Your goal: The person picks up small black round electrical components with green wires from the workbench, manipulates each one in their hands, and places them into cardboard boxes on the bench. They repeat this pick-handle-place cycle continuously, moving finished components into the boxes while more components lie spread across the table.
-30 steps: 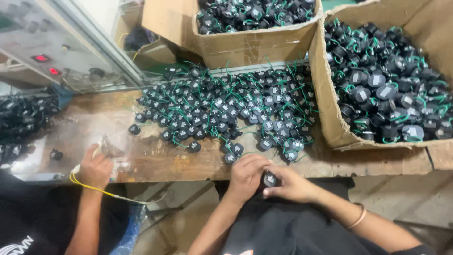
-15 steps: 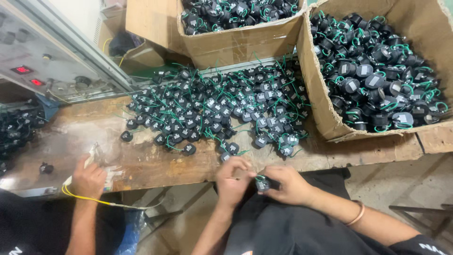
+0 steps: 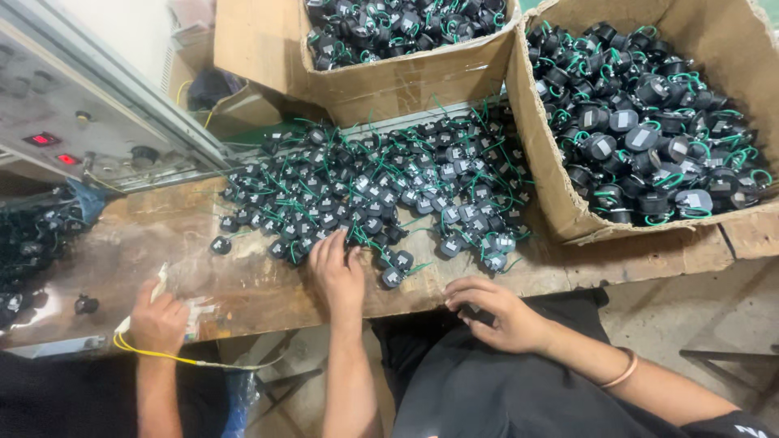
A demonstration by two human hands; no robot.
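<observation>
1. Looking down from the head view, a worn wooden workbench (image 3: 243,284) is seen, and all positions below are given relative to the loose pile of small black components (image 3: 381,191) with green wire leads spread over its middle.

2. The left hand (image 3: 337,272) is laid flat at the near edge of the pile, fingers extended and slightly spread, fingertips touching the nearest components. Nothing is seen clamped in it; the open, flat posture is judged suited to drawing or picking a piece from the heap.

3. The right hand (image 3: 495,312) is held nearer than the pile and to its right, over the bench's near edge and the dark clothing of the lap. Its fingers are curled downward; whether a component is enclosed cannot be told, since the palm side is hidden.

4. Behind the pile, one cardboard box (image 3: 406,77) filled with like components is stood; to the right of the pile, a second, larger cardboard box (image 3: 560,186) is tilted toward the worker, presumably so that its contents stay within reach.

5. Left of the pile, a grey control panel (image 3: 73,122) with red lit indicators is mounted.

6. Well to the left of the pile, at the near edge, a co-worker's hand (image 3: 158,324) is rested on the bench, with a yellow cord (image 3: 154,354) at its wrist.
</observation>
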